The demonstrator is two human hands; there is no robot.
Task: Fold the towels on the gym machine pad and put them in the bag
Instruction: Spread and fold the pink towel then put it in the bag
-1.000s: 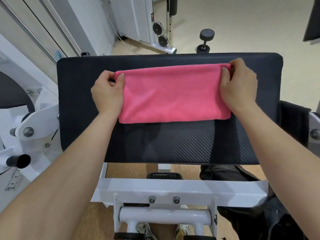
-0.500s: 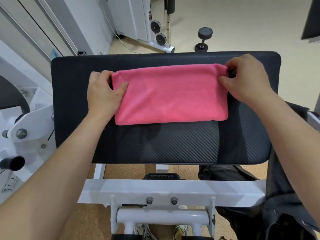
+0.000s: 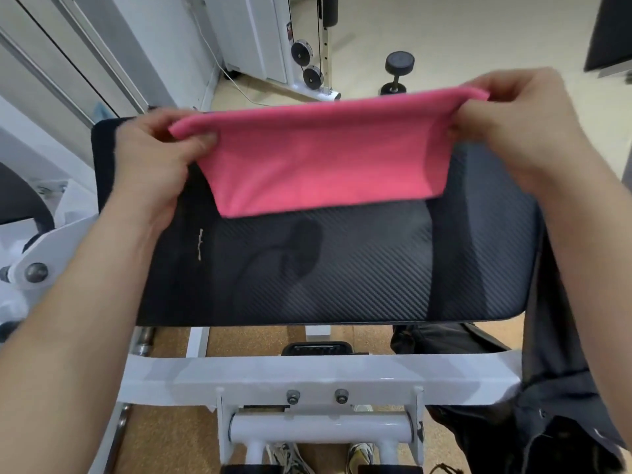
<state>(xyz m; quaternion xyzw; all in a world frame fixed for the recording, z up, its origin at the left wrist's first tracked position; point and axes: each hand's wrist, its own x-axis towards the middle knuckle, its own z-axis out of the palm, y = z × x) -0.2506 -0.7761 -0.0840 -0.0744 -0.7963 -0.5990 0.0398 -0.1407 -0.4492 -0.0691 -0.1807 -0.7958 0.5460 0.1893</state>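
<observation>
Left hand [image 3: 154, 165] and right hand [image 3: 523, 131] each pinch a top corner — pink towel [image 3: 318, 162] hangs above pad [image 3: 342, 268]

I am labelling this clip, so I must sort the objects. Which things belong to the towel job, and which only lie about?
Belong to the job: pink towel, pinched at both far corners by the left hand and right hand; black machine pad; dark bag, lower right.
Lying about: dumbbell; cable pulleys; white frame; shoes.
</observation>
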